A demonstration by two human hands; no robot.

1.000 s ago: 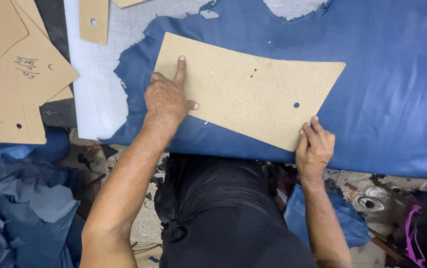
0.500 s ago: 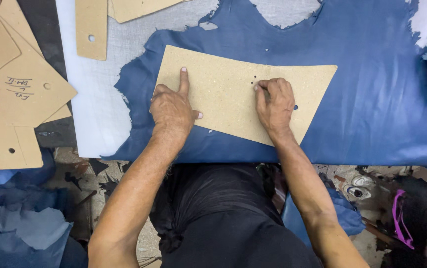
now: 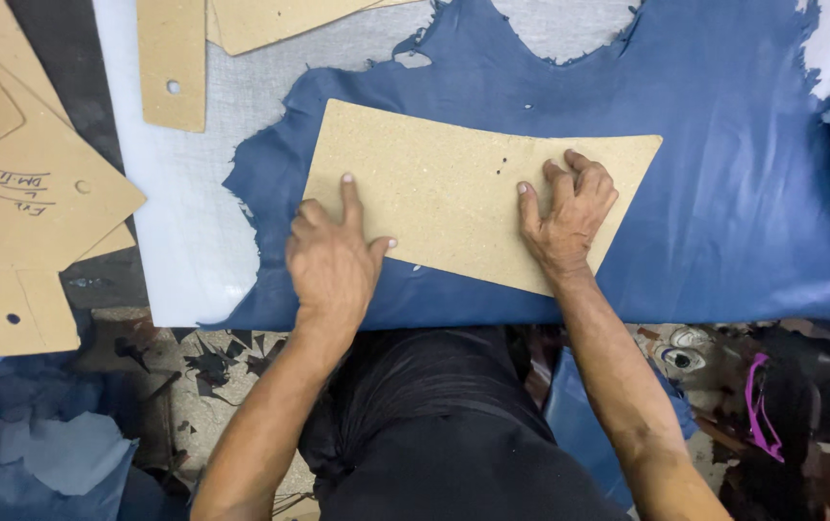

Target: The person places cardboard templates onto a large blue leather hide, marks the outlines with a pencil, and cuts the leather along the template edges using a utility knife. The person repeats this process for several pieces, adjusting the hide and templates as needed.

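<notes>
Template point(image 3: 434, 193) of tan board, flat on blue leather point(image 3: 723, 193), long and four-sided, right end slanted, small holes near the middle. Left hand point(image 3: 333, 256) pressed palm-down on the lower left edge, index finger stretched up across the board, thumb out to the right, remaining fingers bent over the edge onto the leather. Right hand point(image 3: 569, 212) pressed on the right part of the board, fingers curled with tips down on the surface, thumb pointing left. Neither hand grasping anything; both just bearing down flat on the board.

Leather spread over a pale table point(image 3: 193, 193), ragged edge along the top and left, near edge hanging at the table front just below the template. More tan patterns point(image 3: 39, 203) stacked at far left, well apart from the hands, one with handwriting, one with a punched hole. Narrow strip pattern point(image 3: 172, 63) with a hole at top left on the bare table, another board piece just beside it at the top edge. Dark clothing at bottom centre between the forearms. Blue scraps point(image 3: 29, 453) piled on the floor at lower left. Pink-trimmed dark bag point(image 3: 772, 415) at lower right.
</notes>
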